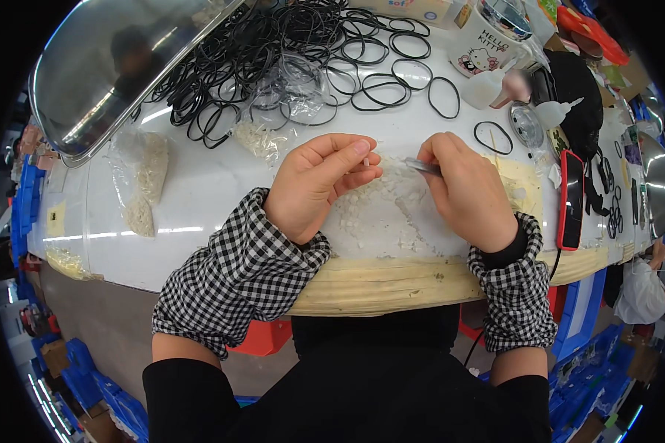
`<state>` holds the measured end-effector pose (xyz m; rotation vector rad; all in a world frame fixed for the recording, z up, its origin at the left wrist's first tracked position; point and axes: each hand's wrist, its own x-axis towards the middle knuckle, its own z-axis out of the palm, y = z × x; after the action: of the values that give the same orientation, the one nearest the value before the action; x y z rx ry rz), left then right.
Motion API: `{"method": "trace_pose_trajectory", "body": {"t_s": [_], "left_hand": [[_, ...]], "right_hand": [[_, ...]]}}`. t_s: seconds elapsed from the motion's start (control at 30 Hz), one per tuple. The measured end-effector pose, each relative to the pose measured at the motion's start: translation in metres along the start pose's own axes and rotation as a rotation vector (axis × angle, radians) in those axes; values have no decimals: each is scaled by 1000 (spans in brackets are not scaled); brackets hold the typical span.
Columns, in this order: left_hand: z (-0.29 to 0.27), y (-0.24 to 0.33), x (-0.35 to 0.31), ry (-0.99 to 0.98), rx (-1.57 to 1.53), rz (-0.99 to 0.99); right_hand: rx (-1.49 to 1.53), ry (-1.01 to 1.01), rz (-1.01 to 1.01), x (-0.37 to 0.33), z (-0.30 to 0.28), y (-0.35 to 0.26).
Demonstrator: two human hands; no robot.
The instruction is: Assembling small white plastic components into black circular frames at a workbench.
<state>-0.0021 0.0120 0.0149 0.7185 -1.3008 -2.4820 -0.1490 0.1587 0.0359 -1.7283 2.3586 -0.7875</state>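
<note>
My left hand (pixel 321 173) is closed, thumb against forefinger, pinching a small whitish piece (pixel 367 163) that barely shows. Across a short gap, my right hand (pixel 471 188) is wrapped round a short grey metal tool (pixel 424 167). Its narrow end points toward the left hand, and whether it is a blade or tweezers I cannot tell. Under both hands, small whitish bits (pixel 380 203) lie scattered over the white table (pixel 251 240). Beyond the left hand rests a transparent bag (pixel 262 140) with pale bits in it.
Black rubber rings (pixel 288 37) are heaped at the back. A filled plastic bag (pixel 142 181) lies at the left, below a shiny curved metal lamp shade (pixel 118 74). To the right are a red-cased phone (pixel 571 199), squeeze bottles (pixel 484 88) and a white tub (pixel 488 40). Yellowish tape (pixel 391 284) covers the front edge.
</note>
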Motion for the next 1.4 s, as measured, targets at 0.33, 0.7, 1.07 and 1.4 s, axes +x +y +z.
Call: {"method": "trace_pose_trajectory", "body": {"t_s": [0.33, 0.7, 1.07, 1.4], "left_hand": [[2, -3, -5, -209, -1, -114], [3, 4, -6, -173, 16, -46], [1, -2, -4, -184, -28, -59], [0, -4, -5, -332, -200, -21]], "right_hand": [[474, 61, -25, 6, 9, -17], [321, 185, -176, 5, 9, -19], [367, 280, -181, 4, 11, -24], [379, 322, -216, 1, 11, -34]]}}
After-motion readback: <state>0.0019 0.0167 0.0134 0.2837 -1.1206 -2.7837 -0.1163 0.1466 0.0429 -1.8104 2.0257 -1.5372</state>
